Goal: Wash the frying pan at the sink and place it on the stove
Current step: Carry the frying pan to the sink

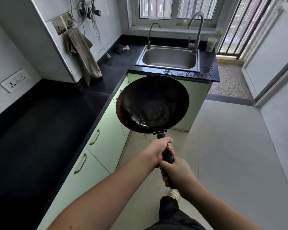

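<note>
A dark round frying pan [152, 103] hangs in the air over the floor, in front of the pale green cabinets, with a wet glint near its handle side. Its black handle is gripped by both hands: my left hand [158, 151] closer to the pan, my right hand [176, 171] further down the handle. The steel sink [169, 58] lies beyond the pan, set in the black counter, and looks empty. A tall tap [195, 30] stands at its back right and a thin tap [150, 34] at its back left. No stove is in view.
The black counter [45, 123] runs along the left wall and turns toward the sink; its front edge by the sink is wet. A grey towel [82, 53] hangs on wall hooks. A pale cup [211, 44] sits right of the sink, a dark cloth [120, 48] to its left.
</note>
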Demonstrator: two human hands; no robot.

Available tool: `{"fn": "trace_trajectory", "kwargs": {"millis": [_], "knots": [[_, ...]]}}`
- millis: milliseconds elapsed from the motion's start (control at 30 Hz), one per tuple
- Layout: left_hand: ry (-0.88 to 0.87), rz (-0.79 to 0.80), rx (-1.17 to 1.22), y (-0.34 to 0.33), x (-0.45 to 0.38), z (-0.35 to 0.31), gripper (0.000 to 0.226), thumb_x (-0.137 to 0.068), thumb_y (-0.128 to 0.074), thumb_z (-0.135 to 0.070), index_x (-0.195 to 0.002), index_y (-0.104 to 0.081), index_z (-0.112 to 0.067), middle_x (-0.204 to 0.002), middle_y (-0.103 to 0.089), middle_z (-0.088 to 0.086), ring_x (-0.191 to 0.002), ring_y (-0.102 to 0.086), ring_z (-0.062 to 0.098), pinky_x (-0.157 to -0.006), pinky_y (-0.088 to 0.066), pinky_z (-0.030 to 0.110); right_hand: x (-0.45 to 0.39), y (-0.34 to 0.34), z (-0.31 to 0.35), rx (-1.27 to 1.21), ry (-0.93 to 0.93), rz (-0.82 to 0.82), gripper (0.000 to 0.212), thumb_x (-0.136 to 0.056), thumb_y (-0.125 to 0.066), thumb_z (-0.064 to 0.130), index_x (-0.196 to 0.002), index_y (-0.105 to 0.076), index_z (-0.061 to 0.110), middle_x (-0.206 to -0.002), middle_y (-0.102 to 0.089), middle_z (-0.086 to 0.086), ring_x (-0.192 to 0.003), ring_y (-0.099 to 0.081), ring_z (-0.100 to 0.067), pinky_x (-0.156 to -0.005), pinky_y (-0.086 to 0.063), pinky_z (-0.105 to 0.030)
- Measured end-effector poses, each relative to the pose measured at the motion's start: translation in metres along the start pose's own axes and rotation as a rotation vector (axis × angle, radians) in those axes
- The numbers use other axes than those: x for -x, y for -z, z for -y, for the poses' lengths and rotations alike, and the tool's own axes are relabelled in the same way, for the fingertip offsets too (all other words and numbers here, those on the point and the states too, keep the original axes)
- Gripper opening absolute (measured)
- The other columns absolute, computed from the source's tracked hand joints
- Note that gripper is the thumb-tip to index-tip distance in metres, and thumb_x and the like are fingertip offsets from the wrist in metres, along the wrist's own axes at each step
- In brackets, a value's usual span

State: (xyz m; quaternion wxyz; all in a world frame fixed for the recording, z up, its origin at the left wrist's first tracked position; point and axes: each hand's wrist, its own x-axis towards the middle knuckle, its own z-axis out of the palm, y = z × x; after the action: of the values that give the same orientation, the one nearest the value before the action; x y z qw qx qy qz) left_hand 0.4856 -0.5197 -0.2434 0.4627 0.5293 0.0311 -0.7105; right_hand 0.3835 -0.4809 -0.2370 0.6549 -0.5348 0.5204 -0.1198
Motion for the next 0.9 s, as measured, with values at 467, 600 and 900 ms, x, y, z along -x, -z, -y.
{"fn": "trace_trajectory", "kwargs": {"millis": [467, 600, 900], "knots": [[-0.033, -0.125, -0.063, -0.08, -0.111, -0.143, 0.041, -0.098, -0.045, -0.008, -0.059, -0.034, -0.015, -0.034, -0.034, -0.005, -0.025, -0.031, 0.005, -0.032, -0.03, 0.012, -0.154, 0.08, 0.098, -0.134, -0.045, 0.078, 0.009, -0.077, -0.051, 0.008, -0.069, -0.052, 0.006, -0.049, -0.05, -0.006, -0.037, -0.043, -0.019, -0.038, -0.03, -0.02], [-0.052, -0.154, -0.097, -0.085, -0.132, -0.173, 0.04, -0.097, -0.045, -0.006, -0.06, -0.034, -0.015, -0.035, -0.034, -0.005, -0.026, -0.031, 0.005, -0.032, -0.03, 0.013, -0.185, 0.084, 0.118, -0.161, -0.047, 0.088, 0.01, -0.077, -0.05, 0.007, -0.067, -0.05, 0.007, -0.049, -0.049, -0.006, -0.036, -0.042, -0.02, -0.039, -0.029, -0.021], [-0.057, -0.154, -0.228, -0.076, -0.182, -0.261, 0.04, -0.096, -0.042, -0.002, -0.06, -0.034, -0.016, -0.034, -0.033, -0.004, -0.025, -0.032, 0.009, -0.036, -0.034, 0.018, -0.266, 0.068, 0.174, -0.251, -0.079, 0.051, 0.014, -0.08, -0.051, 0.008, -0.065, -0.05, 0.01, -0.047, -0.047, -0.003, -0.036, -0.039, -0.016, -0.036, -0.029, -0.021]]}}
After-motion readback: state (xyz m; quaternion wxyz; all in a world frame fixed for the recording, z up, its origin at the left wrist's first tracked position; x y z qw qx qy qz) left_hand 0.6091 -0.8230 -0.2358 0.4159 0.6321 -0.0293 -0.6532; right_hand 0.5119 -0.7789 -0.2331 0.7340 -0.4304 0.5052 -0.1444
